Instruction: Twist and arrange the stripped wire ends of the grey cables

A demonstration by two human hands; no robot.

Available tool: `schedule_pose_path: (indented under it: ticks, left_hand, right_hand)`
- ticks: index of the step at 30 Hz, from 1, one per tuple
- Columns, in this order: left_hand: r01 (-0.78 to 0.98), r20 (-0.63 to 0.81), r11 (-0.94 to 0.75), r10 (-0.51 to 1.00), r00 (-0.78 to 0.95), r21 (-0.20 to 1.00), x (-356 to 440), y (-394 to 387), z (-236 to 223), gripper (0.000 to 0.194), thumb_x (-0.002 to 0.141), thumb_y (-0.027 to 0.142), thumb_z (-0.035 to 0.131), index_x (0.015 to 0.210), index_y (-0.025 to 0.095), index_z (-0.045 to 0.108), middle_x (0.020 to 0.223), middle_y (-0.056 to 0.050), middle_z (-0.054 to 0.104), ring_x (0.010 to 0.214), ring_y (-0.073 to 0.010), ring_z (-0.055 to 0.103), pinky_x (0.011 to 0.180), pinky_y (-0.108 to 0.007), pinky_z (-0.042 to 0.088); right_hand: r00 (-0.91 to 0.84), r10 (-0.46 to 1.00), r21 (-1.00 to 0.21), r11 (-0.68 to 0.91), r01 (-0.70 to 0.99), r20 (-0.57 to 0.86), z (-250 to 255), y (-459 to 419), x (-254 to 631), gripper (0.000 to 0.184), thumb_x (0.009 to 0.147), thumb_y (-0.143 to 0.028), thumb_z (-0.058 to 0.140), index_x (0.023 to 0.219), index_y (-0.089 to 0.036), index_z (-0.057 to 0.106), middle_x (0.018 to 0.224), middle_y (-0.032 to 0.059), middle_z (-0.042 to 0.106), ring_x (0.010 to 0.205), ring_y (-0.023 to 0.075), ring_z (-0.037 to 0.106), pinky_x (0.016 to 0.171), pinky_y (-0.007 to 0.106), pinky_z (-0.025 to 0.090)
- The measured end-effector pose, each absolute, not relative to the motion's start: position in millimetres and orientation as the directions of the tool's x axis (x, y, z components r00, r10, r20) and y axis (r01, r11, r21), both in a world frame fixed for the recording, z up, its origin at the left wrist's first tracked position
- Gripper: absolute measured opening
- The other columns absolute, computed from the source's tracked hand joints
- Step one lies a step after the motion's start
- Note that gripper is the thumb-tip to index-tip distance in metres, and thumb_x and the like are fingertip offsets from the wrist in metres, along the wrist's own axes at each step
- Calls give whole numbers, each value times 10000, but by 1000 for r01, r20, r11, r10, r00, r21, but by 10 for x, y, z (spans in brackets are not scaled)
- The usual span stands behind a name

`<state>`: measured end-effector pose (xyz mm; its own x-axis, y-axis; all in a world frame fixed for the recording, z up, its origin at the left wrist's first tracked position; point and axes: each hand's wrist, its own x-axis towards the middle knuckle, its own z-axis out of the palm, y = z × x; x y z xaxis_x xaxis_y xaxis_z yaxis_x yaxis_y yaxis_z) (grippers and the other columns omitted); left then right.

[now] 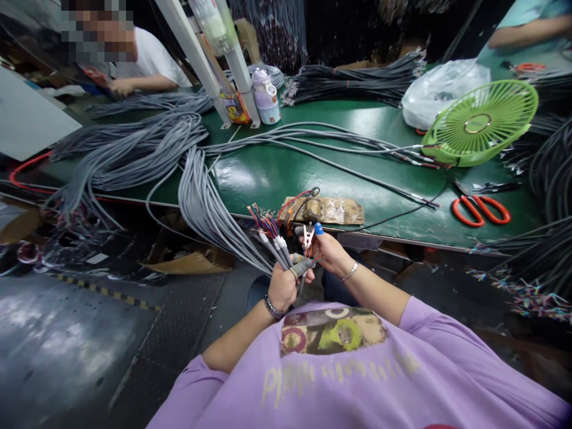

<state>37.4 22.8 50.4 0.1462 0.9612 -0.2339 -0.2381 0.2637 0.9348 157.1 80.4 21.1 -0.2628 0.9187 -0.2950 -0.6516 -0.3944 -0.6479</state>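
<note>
My left hand [286,285] is closed around a bunch of grey cables [273,250]. Their stripped ends fan upward into thin coloured wires [268,224], mostly red and blue. Grey covering wraps the left thumb. Close beside it, my right hand [331,255] is pinched on thin reddish wires [314,258] at the left fingertips. A blue cover [319,229] sits on one right fingertip. A small pale forked piece [308,237] shows between the hands; its kind is unclear. Just beyond them, a wooden block [342,210] with tape and a dark lead lies at the table edge.
On the green table [250,173] lie a large heap of grey cables [134,149], red-handled scissors [480,210] and a green fan [480,122]. A bottle [266,98] stands by the white posts. Dark cables [549,238] crowd the right side. A co-worker [154,59] sits opposite.
</note>
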Motion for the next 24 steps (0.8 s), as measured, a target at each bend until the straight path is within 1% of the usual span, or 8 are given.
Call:
schedule_pose_path:
  ticks: [3, 6, 9, 13, 16, 19, 21, 24]
  left_hand:
    - [-254, -256, 283, 957, 136, 925, 380, 251, 472, 224, 679, 337, 707, 616, 134, 635, 488, -13, 607, 422, -95, 529, 432, -197, 410]
    - [-241, -272, 296, 954, 130, 924, 388, 265, 445, 210, 673, 326, 706, 626, 133, 639, 487, -13, 607, 426, -96, 533, 435, -196, 412]
    - [-221, -286, 306, 951, 119, 926, 401, 269, 444, 211, 666, 326, 706, 611, 136, 631, 476, -10, 598, 424, -96, 531, 429, -195, 407]
    - [-198, -266, 284, 957, 114, 938, 409, 251, 466, 233, 686, 332, 700, 581, 140, 619, 489, -14, 604, 432, -94, 534, 432, -193, 406]
    - [-185, -227, 245, 967, 114, 952, 395, 213, 474, 254, 706, 341, 695, 568, 141, 618, 500, -16, 608, 443, -97, 541, 445, -200, 422]
    - [-172, -193, 211, 975, 113, 962, 376, 165, 477, 268, 718, 356, 690, 571, 144, 619, 508, -16, 611, 448, -99, 546, 452, -204, 432]
    - [-164, -170, 186, 979, 108, 969, 371, 141, 480, 262, 725, 359, 686, 584, 146, 626, 521, -16, 619, 458, -99, 552, 459, -202, 435]
    - [-177, -146, 160, 985, 92, 971, 379, 134, 481, 244, 720, 356, 690, 603, 150, 634, 540, -15, 632, 471, -97, 559, 469, -199, 443]
  right_hand:
    - [-333, 876, -552, -480, -682, -349, 260, 833, 1560, 430, 812, -558, 562, 807, -139, 659, 683, 34, 646, 522, 96, 531, 497, 225, 450]
    - [-324, 871, -509, -482, -713, -370, 293, 849, 1540, 414, 816, -544, 567, 770, -140, 649, 625, 17, 624, 487, 87, 516, 478, 212, 447]
    - [-301, 876, -502, -466, -728, -376, 299, 849, 1522, 417, 816, -541, 568, 735, -139, 641, 604, 13, 616, 470, 81, 504, 460, 201, 438]
    - [-319, 863, -486, -488, -725, -391, 292, 821, 1524, 461, 826, -577, 524, 784, -136, 651, 633, 19, 625, 496, 85, 519, 479, 203, 452]
    - [-354, 852, -477, -513, -714, -386, 290, 787, 1554, 523, 840, -622, 453, 820, -139, 654, 668, 26, 634, 526, 92, 541, 496, 208, 458]
    - [-411, 844, -479, -534, -697, -343, 293, 766, 1601, 553, 858, -637, 394, 843, -148, 653, 701, 32, 642, 543, 101, 550, 499, 217, 456]
    - [-433, 839, -488, -544, -683, -330, 289, 766, 1627, 513, 867, -606, 415, 847, -152, 653, 719, 30, 647, 544, 102, 546, 510, 225, 462]
    - [-414, 859, -535, -512, -672, -301, 264, 774, 1640, 379, 843, -512, 544, 856, -151, 659, 692, 9, 632, 528, 88, 512, 524, 221, 462]
